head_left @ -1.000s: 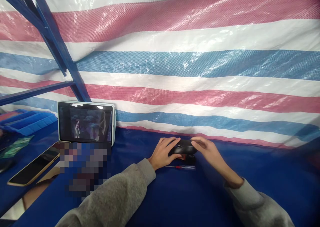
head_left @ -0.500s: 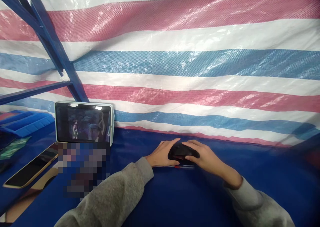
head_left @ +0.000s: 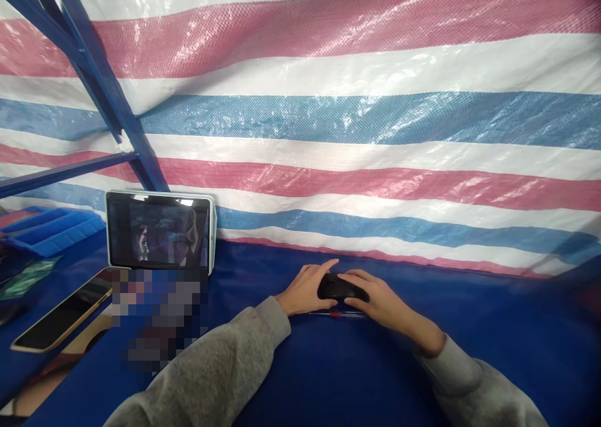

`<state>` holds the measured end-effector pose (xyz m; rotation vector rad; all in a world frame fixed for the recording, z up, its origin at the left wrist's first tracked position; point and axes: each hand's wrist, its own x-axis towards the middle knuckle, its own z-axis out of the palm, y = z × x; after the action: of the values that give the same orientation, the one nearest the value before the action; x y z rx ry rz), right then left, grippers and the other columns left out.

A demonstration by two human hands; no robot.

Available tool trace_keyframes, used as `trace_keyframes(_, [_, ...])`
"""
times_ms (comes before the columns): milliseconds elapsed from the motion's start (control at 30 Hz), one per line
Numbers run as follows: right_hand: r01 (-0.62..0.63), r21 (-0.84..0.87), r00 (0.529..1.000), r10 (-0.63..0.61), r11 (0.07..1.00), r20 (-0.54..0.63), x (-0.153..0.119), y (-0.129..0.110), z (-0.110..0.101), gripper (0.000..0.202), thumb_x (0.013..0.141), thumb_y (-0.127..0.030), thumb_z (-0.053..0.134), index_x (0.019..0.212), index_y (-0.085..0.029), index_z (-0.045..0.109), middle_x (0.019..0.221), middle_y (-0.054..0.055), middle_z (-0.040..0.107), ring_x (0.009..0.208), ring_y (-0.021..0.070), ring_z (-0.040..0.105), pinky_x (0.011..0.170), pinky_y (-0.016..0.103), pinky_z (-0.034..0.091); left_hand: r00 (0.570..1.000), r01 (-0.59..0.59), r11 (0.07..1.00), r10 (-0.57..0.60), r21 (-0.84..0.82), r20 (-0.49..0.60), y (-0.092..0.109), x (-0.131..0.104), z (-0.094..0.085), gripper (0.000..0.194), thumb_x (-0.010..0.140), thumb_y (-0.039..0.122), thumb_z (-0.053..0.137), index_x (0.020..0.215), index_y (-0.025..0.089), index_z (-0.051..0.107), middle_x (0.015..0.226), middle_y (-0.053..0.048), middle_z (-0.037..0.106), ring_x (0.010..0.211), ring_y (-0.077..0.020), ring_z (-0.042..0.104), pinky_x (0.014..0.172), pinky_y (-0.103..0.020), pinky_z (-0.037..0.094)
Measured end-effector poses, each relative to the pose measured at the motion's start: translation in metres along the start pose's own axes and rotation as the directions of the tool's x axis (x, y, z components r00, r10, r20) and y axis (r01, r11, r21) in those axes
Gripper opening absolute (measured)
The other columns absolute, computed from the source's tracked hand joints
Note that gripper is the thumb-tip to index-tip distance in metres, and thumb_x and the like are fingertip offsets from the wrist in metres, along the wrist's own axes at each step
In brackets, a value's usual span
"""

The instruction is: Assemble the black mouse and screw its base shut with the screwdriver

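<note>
A black computer mouse (head_left: pixel 339 288) lies between my two hands above the blue table surface (head_left: pixel 328 377). My left hand (head_left: pixel 307 289) grips its left side, thumb at the near edge and index finger raised past the far edge. On the right side, my right hand (head_left: pixel 378 295) holds the same mouse with thumb and fingers curved round it. Just below the mouse lies a thin screwdriver (head_left: pixel 335 314) with a red part and a clear handle, its right end close to my right hand. The underside of the mouse is hidden.
At the left stands a tablet (head_left: pixel 159 231) showing a video. A phone (head_left: pixel 66 311), a green circuit board (head_left: pixel 30 277) and blue bins (head_left: pixel 56 230) lie farther left. Behind hangs a striped sheet (head_left: pixel 352 120), with a blue metal frame (head_left: pixel 107 82) at upper left.
My right hand has shifted slightly left and turned a little on the mouse. The mouse now appears flatter, and more of the screwdriver shows.
</note>
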<state>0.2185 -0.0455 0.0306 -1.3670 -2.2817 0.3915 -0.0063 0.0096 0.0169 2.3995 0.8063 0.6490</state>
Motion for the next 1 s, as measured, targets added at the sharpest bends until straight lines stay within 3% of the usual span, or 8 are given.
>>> trace_keyframes(433, [-0.022,-0.035,0.993,0.026,0.999,0.116,0.0,0.0035,-0.0041,0.049,0.089,-0.038,0.057,0.135,-0.023,0.053,0.135,0.011,0.054,0.117,0.0252,0.058,0.102,0.041,0.046,0.999,0.035,0.999,-0.034,-0.035,0.033,0.0018,0.0005,-0.001,0.094,0.068,0.03,0.078,0.147,0.032,0.027,0.128,-0.007,0.056,0.119,-0.0296,0.05,0.105,-0.046,0.033])
trace_keyframes(1000, [-0.008,-0.063,0.993,0.016,0.998,0.116,-0.0005,0.0009,0.0003,0.05,0.09,-0.034,0.054,0.138,-0.022,0.05,0.137,0.012,0.053,0.119,0.0259,0.057,0.103,0.042,0.046,1.0,-0.007,1.0,0.007,0.001,0.015,-0.001,0.0005,0.0018,0.087,0.071,0.031,0.076,0.145,0.031,0.031,0.132,-0.007,0.054,0.121,-0.029,0.05,0.106,-0.046,0.034])
